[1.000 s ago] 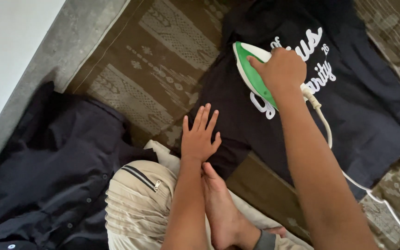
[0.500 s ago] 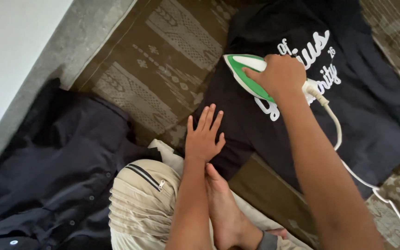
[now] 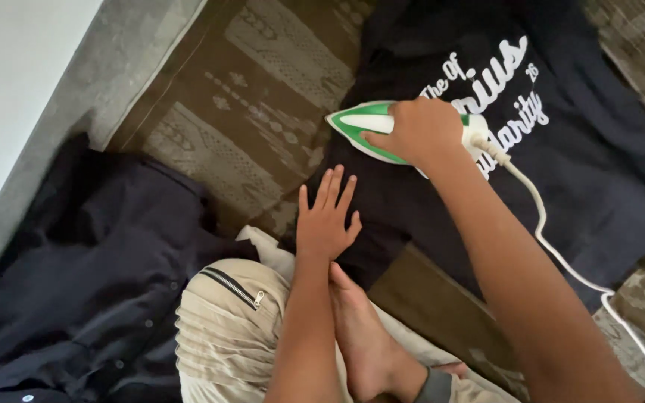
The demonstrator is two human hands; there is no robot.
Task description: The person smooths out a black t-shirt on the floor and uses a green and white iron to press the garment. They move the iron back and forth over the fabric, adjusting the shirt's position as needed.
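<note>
A dark navy T-shirt (image 3: 599,157) with white print lies flat on a brown patterned cloth (image 3: 225,142). My right hand (image 3: 419,130) grips the handle of a green and white iron (image 3: 363,125), which rests on the shirt's left part with its tip pointing left. My left hand (image 3: 326,216) lies flat with fingers spread on the shirt's lower left edge, just below the iron. A white cord (image 3: 554,239) runs from the iron's back toward the lower right.
A dark buttoned garment (image 3: 91,283) lies crumpled at the lower left. My bent knee in beige trousers (image 3: 225,328) and my bare foot (image 3: 363,336) are at the bottom. A grey floor strip and a white wall (image 3: 16,75) border the cloth on the left.
My right hand has slid the iron leftward and down across the shirt's print. My left hand has stayed pressed flat on the shirt's edge.
</note>
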